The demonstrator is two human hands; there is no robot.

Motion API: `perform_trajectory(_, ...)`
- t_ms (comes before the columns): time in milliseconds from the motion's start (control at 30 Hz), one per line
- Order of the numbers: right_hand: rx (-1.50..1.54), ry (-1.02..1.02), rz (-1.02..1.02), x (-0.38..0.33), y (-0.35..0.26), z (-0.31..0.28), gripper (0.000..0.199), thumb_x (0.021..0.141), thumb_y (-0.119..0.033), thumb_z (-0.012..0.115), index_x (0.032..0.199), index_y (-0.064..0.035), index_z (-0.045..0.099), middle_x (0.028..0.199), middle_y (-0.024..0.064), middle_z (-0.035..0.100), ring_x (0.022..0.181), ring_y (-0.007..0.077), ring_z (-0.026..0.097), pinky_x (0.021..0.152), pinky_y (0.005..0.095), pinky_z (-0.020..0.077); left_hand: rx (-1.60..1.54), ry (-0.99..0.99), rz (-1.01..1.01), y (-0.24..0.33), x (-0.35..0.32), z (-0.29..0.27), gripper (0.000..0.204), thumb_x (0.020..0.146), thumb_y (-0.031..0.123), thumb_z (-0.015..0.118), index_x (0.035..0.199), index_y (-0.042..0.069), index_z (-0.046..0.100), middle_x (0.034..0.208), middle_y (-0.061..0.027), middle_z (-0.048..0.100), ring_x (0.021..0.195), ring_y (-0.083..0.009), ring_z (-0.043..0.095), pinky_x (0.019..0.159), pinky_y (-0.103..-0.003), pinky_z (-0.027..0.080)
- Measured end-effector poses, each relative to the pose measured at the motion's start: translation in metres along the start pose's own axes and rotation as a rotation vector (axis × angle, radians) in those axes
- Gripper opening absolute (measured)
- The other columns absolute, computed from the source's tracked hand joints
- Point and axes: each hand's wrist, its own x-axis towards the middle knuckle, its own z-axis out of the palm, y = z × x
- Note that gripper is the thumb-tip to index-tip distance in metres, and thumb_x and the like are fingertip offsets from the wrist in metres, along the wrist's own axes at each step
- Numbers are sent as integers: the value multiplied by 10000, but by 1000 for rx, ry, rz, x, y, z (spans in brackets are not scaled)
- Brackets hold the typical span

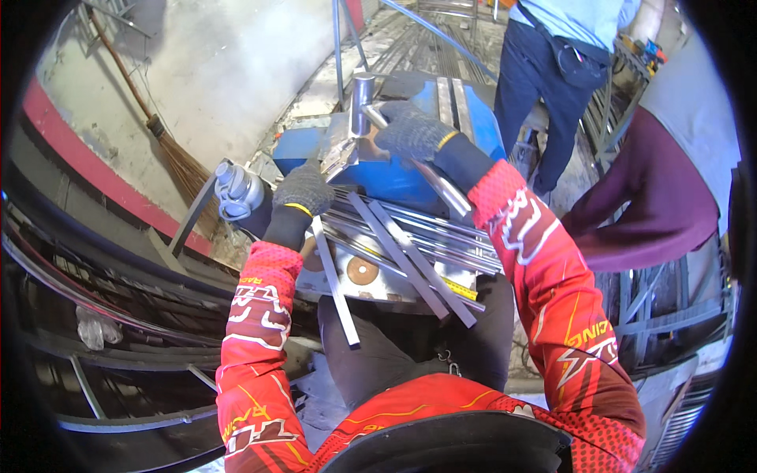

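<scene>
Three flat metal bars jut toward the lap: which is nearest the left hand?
The leftmost bar, its far end by the left hand; the other two lie farther right.

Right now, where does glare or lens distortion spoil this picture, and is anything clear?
Head view: streaky glare along the shiny silver metal rods; the pale surface at upper left washed out nearly white; the grey metal rail at lower left looks bowed near the rim; the grey-gloved right hand fairly clear, without obvious motion blur.

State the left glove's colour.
Left glove: dark grey with yellow trim; best seen in the head view.
</scene>
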Motion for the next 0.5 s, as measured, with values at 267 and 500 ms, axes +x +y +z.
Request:
perform_trajectory(267,29,109,-156,-27,-11,16,286,847,-186,643,1061,1,624,847,203,674,674,290,699,601,422,568,13,6,-14,1,0,-3,439,874,231,625,1255,14,616,1245,-253,656,1188,-385,632,1001,-477,510)
perform_trajectory(500,-109,360,-401,-15,-18,7,307,867,-226,648,1100,-28,619,884,218,665,820,378,685,731,495,536,-17,44,-21,1,3,1,401,879,210,618,1235,29,647,1228,-246,667,1173,-388,642,980,-489,522)
